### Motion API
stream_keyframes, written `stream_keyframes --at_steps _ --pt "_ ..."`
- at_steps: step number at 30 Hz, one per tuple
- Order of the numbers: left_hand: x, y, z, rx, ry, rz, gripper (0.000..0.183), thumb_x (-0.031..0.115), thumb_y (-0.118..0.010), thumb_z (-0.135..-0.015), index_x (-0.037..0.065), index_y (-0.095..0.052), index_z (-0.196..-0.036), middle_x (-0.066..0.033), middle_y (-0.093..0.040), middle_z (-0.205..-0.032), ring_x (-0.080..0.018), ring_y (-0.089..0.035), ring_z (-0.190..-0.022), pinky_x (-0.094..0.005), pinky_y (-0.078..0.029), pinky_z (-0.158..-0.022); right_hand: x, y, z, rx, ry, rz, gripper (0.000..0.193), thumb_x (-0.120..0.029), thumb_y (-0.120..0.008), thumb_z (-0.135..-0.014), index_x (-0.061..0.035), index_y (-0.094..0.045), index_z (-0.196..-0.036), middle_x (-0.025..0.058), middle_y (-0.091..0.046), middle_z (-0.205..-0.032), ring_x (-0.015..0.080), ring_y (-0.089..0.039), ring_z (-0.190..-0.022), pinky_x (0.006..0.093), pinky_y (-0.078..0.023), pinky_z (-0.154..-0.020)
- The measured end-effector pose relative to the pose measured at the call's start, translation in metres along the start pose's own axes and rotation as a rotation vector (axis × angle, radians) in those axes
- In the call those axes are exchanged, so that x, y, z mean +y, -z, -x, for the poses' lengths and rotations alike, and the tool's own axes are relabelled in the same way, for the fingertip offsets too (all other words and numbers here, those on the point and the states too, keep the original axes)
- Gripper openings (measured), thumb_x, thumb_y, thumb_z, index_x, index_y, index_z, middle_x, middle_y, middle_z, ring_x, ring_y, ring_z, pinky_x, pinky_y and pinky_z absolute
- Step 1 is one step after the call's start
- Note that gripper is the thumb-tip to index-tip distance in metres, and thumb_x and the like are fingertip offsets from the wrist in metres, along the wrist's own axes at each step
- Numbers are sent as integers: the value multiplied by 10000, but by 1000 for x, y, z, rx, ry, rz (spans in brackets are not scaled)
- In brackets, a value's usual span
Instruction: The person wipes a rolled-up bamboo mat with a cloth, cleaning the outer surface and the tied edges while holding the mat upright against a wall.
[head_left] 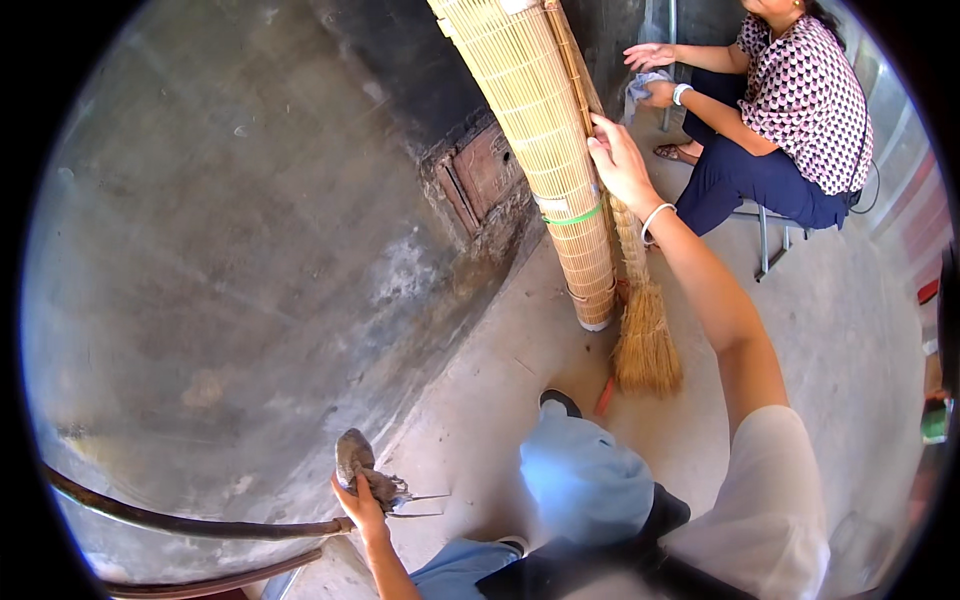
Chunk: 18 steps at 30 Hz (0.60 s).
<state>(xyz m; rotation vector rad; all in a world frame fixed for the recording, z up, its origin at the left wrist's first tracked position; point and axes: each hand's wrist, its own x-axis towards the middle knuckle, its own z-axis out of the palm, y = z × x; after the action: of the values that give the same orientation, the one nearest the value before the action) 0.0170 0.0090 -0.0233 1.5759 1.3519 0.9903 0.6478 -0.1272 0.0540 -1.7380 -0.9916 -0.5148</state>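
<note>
By the wall (230, 250), I see the rolled bamboo mat (545, 130), long axis running up the view, just left of my nearer right hand (622, 165); whether those fingers grip, I can't tell. My left hand (362, 508) clasps a dark pronged clump (385, 488).

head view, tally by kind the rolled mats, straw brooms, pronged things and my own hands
Rolled mat: 1
Straw broom: 1
Pronged thing: 1
Your left hand and right hand: 2
Total: 5
</note>
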Motion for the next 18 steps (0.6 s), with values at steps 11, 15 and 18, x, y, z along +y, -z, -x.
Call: stream_keyframes --at_steps 11,15,18 --pt "11 -1 -4 -60 -30 -25 390 71 -542 -924 18 -451 -1299 -109 -531 -1160 -204 -499 -1046 -336 -395 -943 -48 -6 -23 -217 -239 -185 1031 -567 -719 -752 7 -258 -1473 246 -361 -1448 340 -298 -1391 418 -259 -1130" --pt "18 -11 0 -84 4 -6 371 67 -533 -920 16 -460 -1280 -114 -522 -1154 -214 -497 -1032 -342 -398 -929 -54 -9 -21 -271 -188 -202 1173 -427 -846 -652 3 -153 -1494 228 -401 -1420 324 -365 -1356 403 -298 -1120" --pt "10 -15 -6 -97 -27 -32 362 70 -542 -909 10 -474 -1260 -117 -524 -1119 -220 -499 -1009 -346 -399 -922 -63 -13 -25 -223 -299 -422 1054 -283 -880 -643 19 -268 -1446 186 -521 -1319 289 -500 -1250 364 -380 -1063"
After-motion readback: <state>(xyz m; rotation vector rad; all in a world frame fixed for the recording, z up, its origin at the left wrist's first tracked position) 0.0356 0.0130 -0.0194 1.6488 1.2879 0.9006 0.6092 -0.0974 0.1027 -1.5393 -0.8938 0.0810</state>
